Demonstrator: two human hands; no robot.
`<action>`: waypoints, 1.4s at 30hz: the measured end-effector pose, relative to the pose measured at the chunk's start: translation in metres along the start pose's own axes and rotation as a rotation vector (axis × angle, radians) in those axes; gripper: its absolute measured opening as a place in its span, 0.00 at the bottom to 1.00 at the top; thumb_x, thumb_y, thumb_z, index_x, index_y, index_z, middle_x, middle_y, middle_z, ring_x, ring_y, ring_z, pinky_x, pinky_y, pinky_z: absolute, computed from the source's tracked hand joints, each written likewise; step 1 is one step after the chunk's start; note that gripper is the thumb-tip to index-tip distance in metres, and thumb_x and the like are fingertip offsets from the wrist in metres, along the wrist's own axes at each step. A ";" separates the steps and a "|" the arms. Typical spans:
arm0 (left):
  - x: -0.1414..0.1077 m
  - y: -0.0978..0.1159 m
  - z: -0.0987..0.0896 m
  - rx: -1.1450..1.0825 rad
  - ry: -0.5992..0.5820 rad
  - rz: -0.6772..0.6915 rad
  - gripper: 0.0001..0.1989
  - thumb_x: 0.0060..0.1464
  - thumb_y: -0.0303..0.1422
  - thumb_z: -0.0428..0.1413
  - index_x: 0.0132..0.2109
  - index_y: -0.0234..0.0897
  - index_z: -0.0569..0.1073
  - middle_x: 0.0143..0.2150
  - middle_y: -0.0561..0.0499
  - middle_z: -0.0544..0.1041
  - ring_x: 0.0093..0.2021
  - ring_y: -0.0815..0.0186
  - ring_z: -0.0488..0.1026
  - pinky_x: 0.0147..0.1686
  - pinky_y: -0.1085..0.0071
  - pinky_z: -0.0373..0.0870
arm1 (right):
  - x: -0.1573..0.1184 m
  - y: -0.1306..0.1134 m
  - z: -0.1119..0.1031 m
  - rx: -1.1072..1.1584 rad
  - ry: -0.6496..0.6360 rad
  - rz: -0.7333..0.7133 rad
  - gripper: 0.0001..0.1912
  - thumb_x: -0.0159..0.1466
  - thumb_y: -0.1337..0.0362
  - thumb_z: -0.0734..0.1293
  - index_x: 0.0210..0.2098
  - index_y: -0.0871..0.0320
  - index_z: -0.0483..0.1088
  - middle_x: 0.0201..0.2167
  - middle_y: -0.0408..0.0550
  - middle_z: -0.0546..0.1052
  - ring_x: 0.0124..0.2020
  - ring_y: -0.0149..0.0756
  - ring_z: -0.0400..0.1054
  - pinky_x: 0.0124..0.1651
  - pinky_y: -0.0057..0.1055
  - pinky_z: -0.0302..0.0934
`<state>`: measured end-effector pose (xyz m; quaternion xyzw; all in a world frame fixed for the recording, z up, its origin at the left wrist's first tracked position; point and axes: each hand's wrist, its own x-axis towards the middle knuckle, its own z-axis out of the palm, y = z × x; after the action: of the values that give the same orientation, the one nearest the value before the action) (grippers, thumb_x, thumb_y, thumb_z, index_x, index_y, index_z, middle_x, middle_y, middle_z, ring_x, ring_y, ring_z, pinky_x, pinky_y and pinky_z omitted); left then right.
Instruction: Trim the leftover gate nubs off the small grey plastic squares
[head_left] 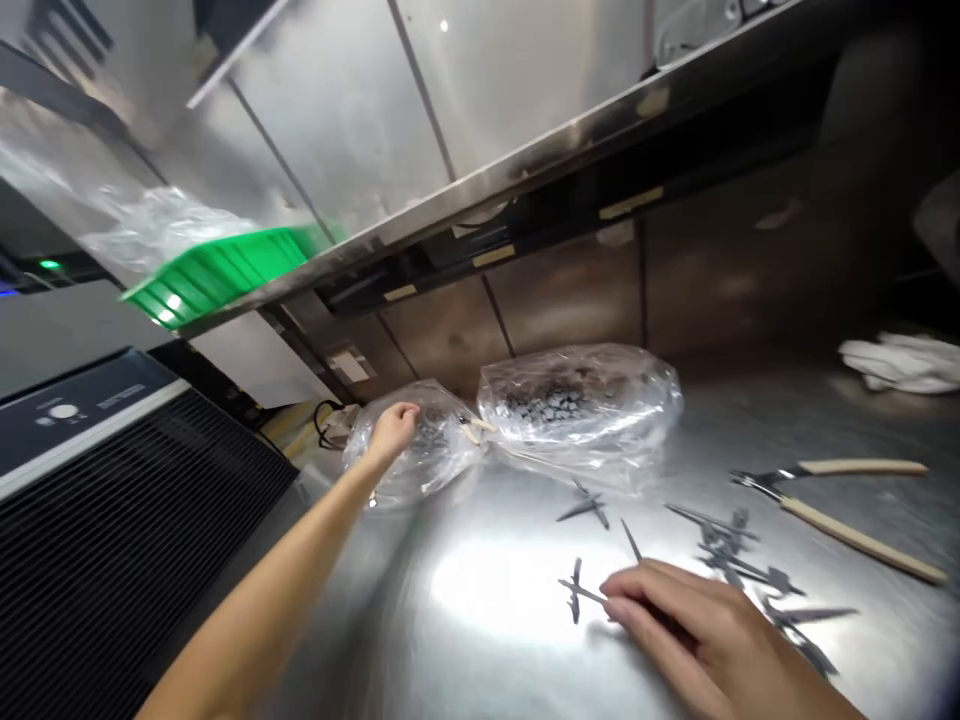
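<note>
Facing the bench (465,610), the person has the left hand (394,430) at 11 o'clock, at the left bag (442,462), fingers curled; whether they grip anything cannot be told. Right bag (637,400): 12 o'clock. Dark part (576,592): 1 o'clock, pinched endwise by the right hand (606,596), presumably keeping its crosspiece visible. Pile (727,545), cutters (862,530): 2 o'clock, presumably for quick pickup.

Hands, two: left hand (394,432), right hand (705,620). Clear bags (630,425) on the worktop (450,650), two; small pieces (559,405) in the larger, too many to count. Held grey cross-shaped piece (576,592), one. Loose grey cross (589,505), one. Heaped grey pieces (724,540), several, overlapping, number unclear. Pale-handled cutters (859,525), one pair. Green bin (232,270), one. White cloth bundle (904,362), one. Tan strips (493,256) below the shelf (525,157), three. Pale knob (63,411), one.
</note>
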<state>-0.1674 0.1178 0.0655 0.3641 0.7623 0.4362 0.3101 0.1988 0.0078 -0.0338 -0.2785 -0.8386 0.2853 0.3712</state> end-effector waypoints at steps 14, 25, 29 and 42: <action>-0.143 -0.019 0.041 0.164 -0.663 0.257 0.21 0.64 0.43 0.58 0.58 0.37 0.78 0.50 0.41 0.83 0.42 0.56 0.83 0.45 0.61 0.77 | 0.013 -0.012 -0.011 0.194 -0.017 0.211 0.10 0.74 0.62 0.64 0.40 0.53 0.77 0.34 0.41 0.82 0.34 0.32 0.77 0.37 0.28 0.68; -0.154 -0.072 0.083 -0.176 -0.728 -0.097 0.18 0.54 0.44 0.65 0.40 0.36 0.70 0.33 0.45 0.83 0.27 0.66 0.77 0.25 0.73 0.69 | 0.009 0.024 -0.088 -0.450 0.099 0.439 0.24 0.73 0.47 0.59 0.57 0.54 0.74 0.58 0.58 0.76 0.61 0.57 0.69 0.61 0.59 0.62; -0.148 -0.079 0.078 -0.170 -0.835 -0.114 0.20 0.56 0.50 0.64 0.39 0.37 0.71 0.31 0.51 0.79 0.20 0.72 0.70 0.18 0.76 0.59 | -0.005 0.067 -0.136 -0.706 0.011 0.669 0.39 0.63 0.44 0.71 0.64 0.63 0.69 0.69 0.71 0.64 0.70 0.75 0.54 0.63 0.72 0.55; -0.156 -0.087 0.061 -0.129 -0.979 -0.107 0.25 0.61 0.58 0.55 0.42 0.38 0.73 0.27 0.59 0.60 0.27 0.69 0.55 0.27 0.73 0.53 | 0.007 0.076 -0.144 -0.789 -0.062 0.884 0.20 0.73 0.51 0.66 0.56 0.57 0.71 0.54 0.53 0.75 0.50 0.43 0.73 0.54 0.48 0.69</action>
<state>-0.0595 -0.0148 -0.0144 0.4666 0.5161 0.2438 0.6756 0.3268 0.1033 -0.0022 -0.7099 -0.6962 0.0876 0.0611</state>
